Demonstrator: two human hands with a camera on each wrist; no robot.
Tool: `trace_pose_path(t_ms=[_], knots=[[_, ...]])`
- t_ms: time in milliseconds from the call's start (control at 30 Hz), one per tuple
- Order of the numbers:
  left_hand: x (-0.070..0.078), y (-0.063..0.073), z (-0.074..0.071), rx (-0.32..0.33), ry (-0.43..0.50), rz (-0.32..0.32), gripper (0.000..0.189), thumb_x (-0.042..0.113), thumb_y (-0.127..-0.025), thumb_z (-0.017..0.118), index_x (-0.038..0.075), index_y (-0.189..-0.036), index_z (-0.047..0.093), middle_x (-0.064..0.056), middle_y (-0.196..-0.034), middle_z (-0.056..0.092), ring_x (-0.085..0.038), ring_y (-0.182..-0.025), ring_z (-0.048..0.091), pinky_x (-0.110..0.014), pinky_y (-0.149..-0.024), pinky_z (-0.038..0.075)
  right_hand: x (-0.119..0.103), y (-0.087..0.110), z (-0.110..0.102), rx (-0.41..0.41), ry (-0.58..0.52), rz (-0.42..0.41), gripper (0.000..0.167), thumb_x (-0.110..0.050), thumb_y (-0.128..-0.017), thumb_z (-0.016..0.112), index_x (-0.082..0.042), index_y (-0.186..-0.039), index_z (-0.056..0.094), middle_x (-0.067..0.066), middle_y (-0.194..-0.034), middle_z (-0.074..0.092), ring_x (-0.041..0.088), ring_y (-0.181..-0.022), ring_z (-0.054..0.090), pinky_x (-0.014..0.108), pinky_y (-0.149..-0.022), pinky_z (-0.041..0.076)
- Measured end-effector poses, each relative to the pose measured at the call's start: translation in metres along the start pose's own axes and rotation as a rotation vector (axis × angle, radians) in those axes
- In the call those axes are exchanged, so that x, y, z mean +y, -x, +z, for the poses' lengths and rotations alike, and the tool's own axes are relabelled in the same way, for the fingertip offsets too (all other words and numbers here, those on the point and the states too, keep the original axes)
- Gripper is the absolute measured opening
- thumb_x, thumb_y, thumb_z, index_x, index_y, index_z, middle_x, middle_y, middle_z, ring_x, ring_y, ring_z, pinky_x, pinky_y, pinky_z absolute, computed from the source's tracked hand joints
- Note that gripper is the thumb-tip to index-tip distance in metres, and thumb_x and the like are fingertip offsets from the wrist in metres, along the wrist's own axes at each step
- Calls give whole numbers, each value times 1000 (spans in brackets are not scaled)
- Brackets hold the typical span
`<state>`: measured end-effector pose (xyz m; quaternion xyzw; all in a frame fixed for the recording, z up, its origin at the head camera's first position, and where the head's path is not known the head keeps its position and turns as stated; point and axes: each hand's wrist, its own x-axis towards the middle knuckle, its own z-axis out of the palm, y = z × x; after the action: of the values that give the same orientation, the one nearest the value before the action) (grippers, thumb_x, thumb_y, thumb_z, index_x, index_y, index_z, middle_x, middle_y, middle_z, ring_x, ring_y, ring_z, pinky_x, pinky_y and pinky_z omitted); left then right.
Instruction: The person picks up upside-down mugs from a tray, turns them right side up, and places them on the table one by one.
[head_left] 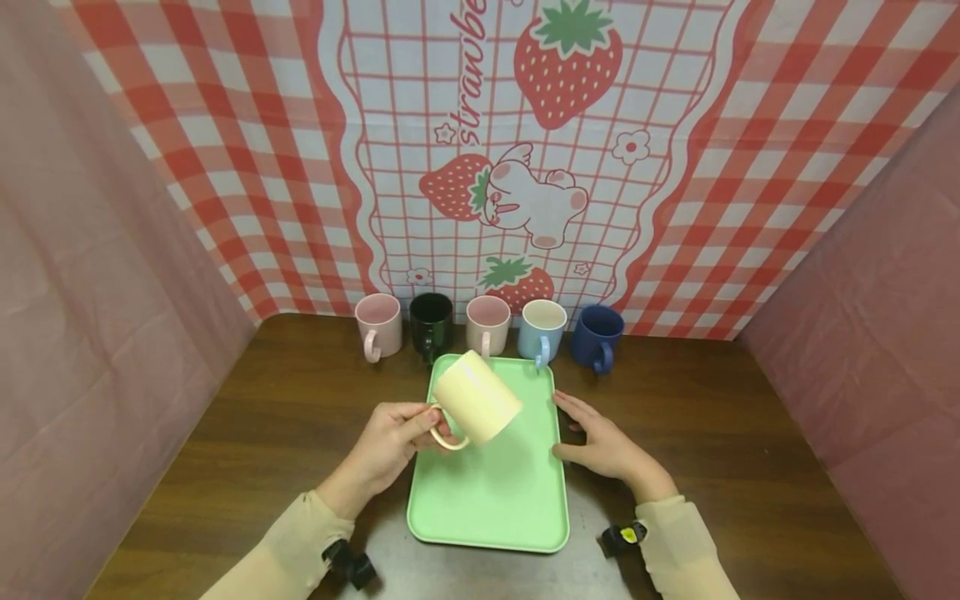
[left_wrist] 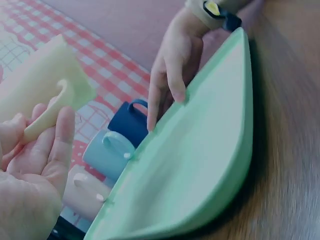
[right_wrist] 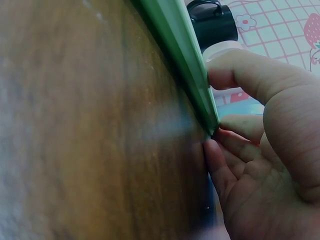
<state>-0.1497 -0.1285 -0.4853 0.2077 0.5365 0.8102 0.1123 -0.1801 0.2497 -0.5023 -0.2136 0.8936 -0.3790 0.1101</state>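
A pale yellow mug (head_left: 480, 398) is held tilted above the green tray (head_left: 491, 508), its inside not visible. My left hand (head_left: 390, 446) pinches the mug's handle between thumb and fingers, and the left wrist view shows the handle (left_wrist: 50, 112) across the fingers. At the tray's right rim, my right hand (head_left: 603, 446) touches the edge with its thumb and fingertips, the fingers fairly straight. From the right wrist, that hand (right_wrist: 270, 145) has the thumb on the rim and other fingers along the side. The tray lies flat on the table.
Along the back stand a pink mug (head_left: 379, 323), a black mug (head_left: 431, 321), a cream mug with pink inside (head_left: 487, 333), a light blue mug (head_left: 538, 337) and a dark blue mug (head_left: 596, 337). Behind them hangs a strawberry-patterned checked cloth (head_left: 660, 208). The table (head_left: 247, 442) is brown wood.
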Motion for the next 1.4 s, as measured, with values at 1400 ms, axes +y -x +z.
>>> trace_pose_path(t_ms=[1400], knots=[[-2, -6, 41, 242, 666, -214, 38, 13, -119, 40, 12, -102, 74, 2, -93, 77, -6, -85, 75, -22, -84, 60, -113, -14, 27, 136, -249, -195, 25, -14, -107, 73, -5, -130, 76, 4, -115, 79, 16, -104, 74, 33, -84, 61]])
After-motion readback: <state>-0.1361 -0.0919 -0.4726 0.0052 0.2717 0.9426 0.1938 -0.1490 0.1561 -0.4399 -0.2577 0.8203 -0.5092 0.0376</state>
